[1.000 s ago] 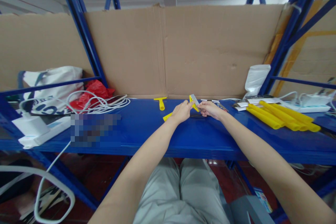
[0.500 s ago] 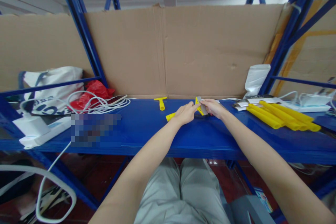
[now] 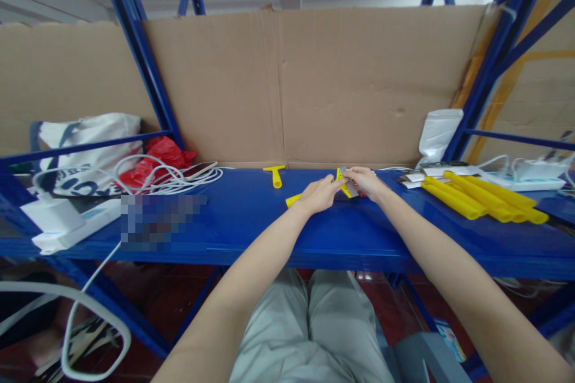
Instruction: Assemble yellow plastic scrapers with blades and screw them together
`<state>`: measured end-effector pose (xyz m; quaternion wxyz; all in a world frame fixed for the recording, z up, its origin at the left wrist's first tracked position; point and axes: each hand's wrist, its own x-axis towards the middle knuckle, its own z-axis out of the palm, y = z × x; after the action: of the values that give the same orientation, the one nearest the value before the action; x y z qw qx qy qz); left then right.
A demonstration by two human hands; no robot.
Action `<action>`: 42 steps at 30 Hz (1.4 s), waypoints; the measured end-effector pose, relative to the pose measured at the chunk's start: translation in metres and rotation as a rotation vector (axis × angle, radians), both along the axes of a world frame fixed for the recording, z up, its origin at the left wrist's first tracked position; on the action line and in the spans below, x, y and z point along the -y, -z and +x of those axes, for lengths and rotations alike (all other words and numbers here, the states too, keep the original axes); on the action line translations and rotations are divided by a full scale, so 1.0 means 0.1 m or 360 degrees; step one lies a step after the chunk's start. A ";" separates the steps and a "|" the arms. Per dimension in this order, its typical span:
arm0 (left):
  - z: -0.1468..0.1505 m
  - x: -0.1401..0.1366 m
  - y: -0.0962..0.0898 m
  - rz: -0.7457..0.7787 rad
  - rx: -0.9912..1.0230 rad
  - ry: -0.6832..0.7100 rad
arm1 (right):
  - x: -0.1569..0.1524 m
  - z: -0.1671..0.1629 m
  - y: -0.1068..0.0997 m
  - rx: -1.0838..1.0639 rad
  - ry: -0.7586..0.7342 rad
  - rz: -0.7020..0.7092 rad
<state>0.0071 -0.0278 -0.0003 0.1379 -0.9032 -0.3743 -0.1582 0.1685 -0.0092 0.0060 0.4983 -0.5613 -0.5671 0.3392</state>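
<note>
Over the middle of the blue shelf, my left hand (image 3: 318, 194) is closed round a yellow scraper (image 3: 293, 200), whose handle end sticks out to the left. The scraper's yellow head shows just beyond my left fingers. My right hand (image 3: 366, 181) pinches a flat grey metal blade (image 3: 348, 183), which lies tilted against that head. Whether the blade is fixed to the head I cannot tell. Something dark red is partly hidden under my right hand. A yellow T-shaped scraper piece (image 3: 277, 177) lies farther back, left of my hands.
Yellow tubes (image 3: 476, 197) lie to the right, beside a white power strip (image 3: 521, 181) and a white pouch (image 3: 440, 136). At left are white cables (image 3: 179, 176), a red plastic bag (image 3: 164, 158) and a power adapter (image 3: 51, 213). Cardboard (image 3: 341, 84) walls off the back.
The metal blade has shifted slightly and shows a little more of its face. Both hands stay nearly in place, still on the scraper and blade.
</note>
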 end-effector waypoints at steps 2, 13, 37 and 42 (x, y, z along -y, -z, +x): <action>0.00 -0.01 0.00 -0.0018 0.0000 -0.0007 | 0.01 -0.02 0.01 0.0083 0.0042 0.0034; -0.08 -0.12 0.02 -0.0145 0.0114 -0.0194 | -0.09 0.09 0.09 0.1465 0.0012 0.0091; -0.10 -0.19 0.05 -0.0217 0.0144 -0.0191 | -0.07 0.26 0.08 0.2067 0.0242 -0.0106; -0.09 -0.19 0.04 -0.0225 0.0129 -0.0195 | -0.10 0.26 0.08 0.2067 0.0157 -0.0037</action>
<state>-0.0019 -0.0087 -0.0044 0.0681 -0.8790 -0.4444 -0.1590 0.1949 0.0007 -0.0016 0.0629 -0.6828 -0.7228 -0.0862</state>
